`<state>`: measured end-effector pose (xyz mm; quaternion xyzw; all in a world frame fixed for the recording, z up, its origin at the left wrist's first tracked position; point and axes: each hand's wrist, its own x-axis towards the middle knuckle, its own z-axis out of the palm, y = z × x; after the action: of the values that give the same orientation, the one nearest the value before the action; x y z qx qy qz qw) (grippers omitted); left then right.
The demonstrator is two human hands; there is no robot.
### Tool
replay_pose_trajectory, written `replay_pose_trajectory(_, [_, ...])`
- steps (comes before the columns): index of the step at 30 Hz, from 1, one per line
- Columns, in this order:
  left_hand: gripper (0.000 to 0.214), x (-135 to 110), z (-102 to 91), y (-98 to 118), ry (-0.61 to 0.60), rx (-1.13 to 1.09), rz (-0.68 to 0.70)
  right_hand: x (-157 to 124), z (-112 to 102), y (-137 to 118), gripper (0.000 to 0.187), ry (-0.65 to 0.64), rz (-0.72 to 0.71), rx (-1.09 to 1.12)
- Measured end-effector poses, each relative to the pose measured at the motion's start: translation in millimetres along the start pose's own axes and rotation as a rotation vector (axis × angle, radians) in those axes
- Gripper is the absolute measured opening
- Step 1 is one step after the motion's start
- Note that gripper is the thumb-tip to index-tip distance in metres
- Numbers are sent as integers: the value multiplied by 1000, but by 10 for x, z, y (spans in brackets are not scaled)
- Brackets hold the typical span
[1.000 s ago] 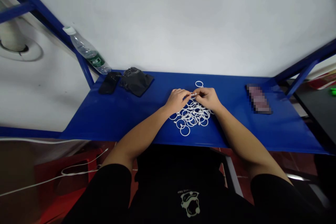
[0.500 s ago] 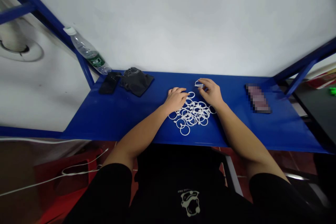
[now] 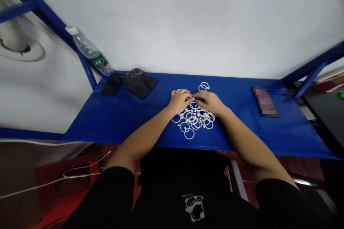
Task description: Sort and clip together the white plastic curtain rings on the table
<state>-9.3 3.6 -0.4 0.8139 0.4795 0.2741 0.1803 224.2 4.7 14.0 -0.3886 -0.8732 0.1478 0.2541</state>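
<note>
A loose pile of white curtain rings (image 3: 197, 118), each with a small knob-like eyelet, lies on the blue tabletop (image 3: 145, 121). At the pile's far edge my left hand (image 3: 179, 101) is closed in a pinch on one ring, most of it hidden by the fingers. From the other side my right hand (image 3: 211, 101) meets it, thumb and fingertips closed at the same ring. Beyond my right hand, apart from the pile, two overlapping rings (image 3: 204, 86) rest near the wall.
A clear plastic bottle (image 3: 90, 52) leans at the back left, beside a black phone-like object (image 3: 113, 84) and a dark drawstring pouch (image 3: 140, 83). To the right lies a blurred-out flat object (image 3: 265, 101). Blue frame bars (image 3: 311, 78) rise at both ends.
My right hand has let go of a ring near the wall and moved left and nearer to meet my left hand. The left hand stays in place with its ring.
</note>
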Motion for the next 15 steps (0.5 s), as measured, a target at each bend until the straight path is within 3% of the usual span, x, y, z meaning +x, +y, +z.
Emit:
replay_pose_trajectory(7, [20, 4, -66, 102, 84, -41, 61, 18, -75, -64, 29, 71, -23, 44])
replay_pose_trajectory(15, [17, 5, -5, 68, 14, -65, 153, 9, -58, -163, 22, 145, 46, 83])
